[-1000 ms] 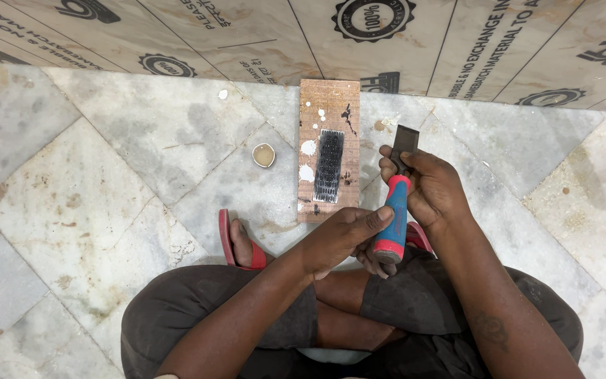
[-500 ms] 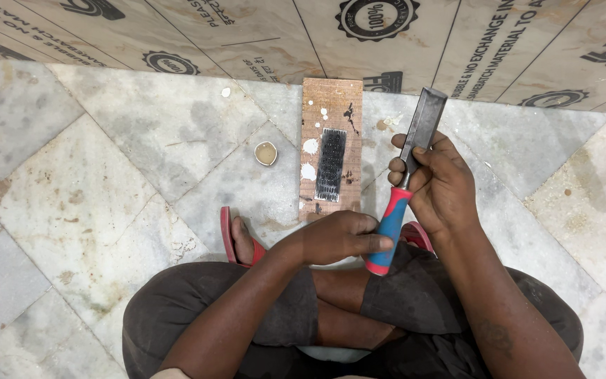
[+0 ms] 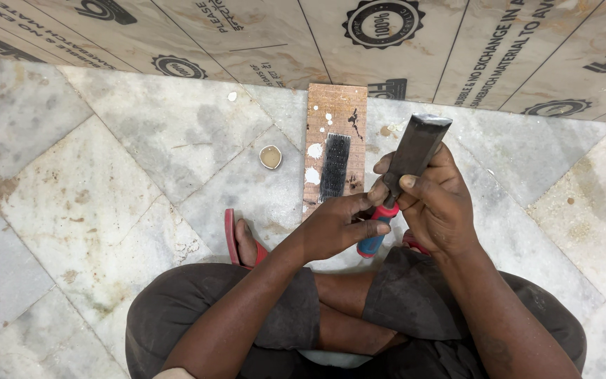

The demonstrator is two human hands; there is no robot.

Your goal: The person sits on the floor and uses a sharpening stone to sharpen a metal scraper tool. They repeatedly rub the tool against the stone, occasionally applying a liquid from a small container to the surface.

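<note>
A small round cap [image 3: 270, 157] lies on the marble floor [image 3: 106, 175] at ten o'clock from the hands. A red sandal [image 3: 236, 238] sits at nine o'clock. The left hand [image 3: 334, 228] grips the red and blue handle of the chisel [image 3: 405, 168]. A wooden board [image 3: 336, 151] with a dark abrasive strip lies at twelve o'clock. The right hand [image 3: 436, 203] is clamped on the chisel, blade pointing up toward one o'clock. Both hands are together, touching.

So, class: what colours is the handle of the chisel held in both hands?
The chisel handle is red and blue, best seen in the head view.
</note>
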